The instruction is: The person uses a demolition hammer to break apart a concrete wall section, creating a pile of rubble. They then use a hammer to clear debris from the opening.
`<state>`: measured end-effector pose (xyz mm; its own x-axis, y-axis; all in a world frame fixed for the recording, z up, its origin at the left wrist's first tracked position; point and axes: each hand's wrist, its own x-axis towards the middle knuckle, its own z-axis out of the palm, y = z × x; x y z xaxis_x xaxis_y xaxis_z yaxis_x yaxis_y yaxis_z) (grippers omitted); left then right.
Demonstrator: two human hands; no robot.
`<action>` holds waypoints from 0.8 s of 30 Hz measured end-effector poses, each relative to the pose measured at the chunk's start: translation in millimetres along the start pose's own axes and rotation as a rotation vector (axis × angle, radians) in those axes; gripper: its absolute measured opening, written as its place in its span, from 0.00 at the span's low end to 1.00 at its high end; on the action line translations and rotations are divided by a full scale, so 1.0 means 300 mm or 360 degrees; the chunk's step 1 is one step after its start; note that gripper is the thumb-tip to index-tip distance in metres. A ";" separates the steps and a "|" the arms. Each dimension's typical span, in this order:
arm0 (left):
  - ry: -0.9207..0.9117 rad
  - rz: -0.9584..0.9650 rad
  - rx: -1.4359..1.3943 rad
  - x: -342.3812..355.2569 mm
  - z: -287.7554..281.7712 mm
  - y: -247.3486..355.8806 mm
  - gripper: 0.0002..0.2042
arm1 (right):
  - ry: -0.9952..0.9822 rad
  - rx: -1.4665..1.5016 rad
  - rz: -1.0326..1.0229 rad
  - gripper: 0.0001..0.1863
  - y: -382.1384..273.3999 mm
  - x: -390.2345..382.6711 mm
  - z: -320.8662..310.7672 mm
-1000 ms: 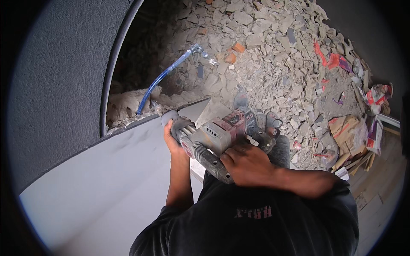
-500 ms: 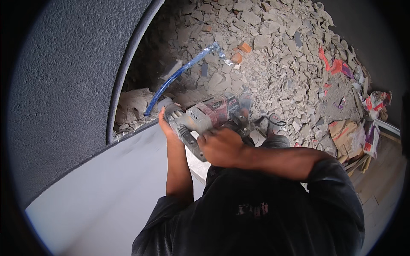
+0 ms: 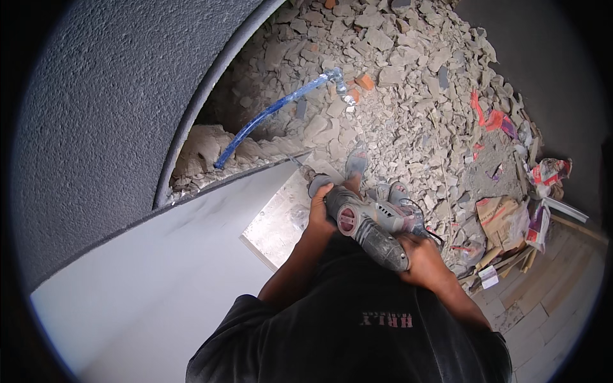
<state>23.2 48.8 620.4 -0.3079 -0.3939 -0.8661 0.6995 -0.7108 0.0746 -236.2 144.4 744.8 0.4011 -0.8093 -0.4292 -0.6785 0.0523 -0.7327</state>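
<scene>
A dusty grey and red rotary hammer (image 3: 370, 223) lies slantwise across my front, its chuck and bit pointing up and left. My left hand (image 3: 321, 207) is closed round its front end, just behind a grey disc-shaped collar (image 3: 318, 184). At the rear my right hand (image 3: 421, 258) wraps the handle, with some fingers hidden behind it. The thin bit (image 3: 294, 161) ends near the broken edge (image 3: 268, 163) of the white panel; whether it touches cannot be made out. Beyond it a blue pipe (image 3: 265, 115) with a fitting at its far end rises from the rubble.
Broken rubble (image 3: 408, 115) piles up ahead and to the right, around my sandalled feet (image 3: 357, 164). A textured grey wall (image 3: 121, 115) curves along the left. A pale slab (image 3: 274, 223) stands beside the white panel (image 3: 153, 274). Torn packaging (image 3: 501, 220) and wood scraps lie at right.
The rotary hammer has swung round and moved right and closer to me, its front now toward the panel edge. Both hands moved with it, the right one down and right.
</scene>
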 end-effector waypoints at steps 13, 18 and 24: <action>0.0342 -0.0213 0.0197 -0.051 -0.111 -0.466 0.17 | 0.0031 0.0380 0.0343 0.32 0.239 -0.472 0.138; 0.0398 -0.0202 0.0288 -0.032 -0.206 -0.586 0.19 | 0.0129 0.0457 0.0348 0.28 0.328 -0.605 0.205; 0.0334 -0.0222 0.0378 -0.136 -0.085 -0.612 0.26 | 0.0307 0.0517 0.0242 0.30 0.349 -0.662 0.243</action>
<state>-76.1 210.2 629.4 -0.2337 -0.1723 -0.9569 0.4825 -0.8750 0.0398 -342.1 353.2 714.7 0.1673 -0.8716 -0.4609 -0.4790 0.3367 -0.8106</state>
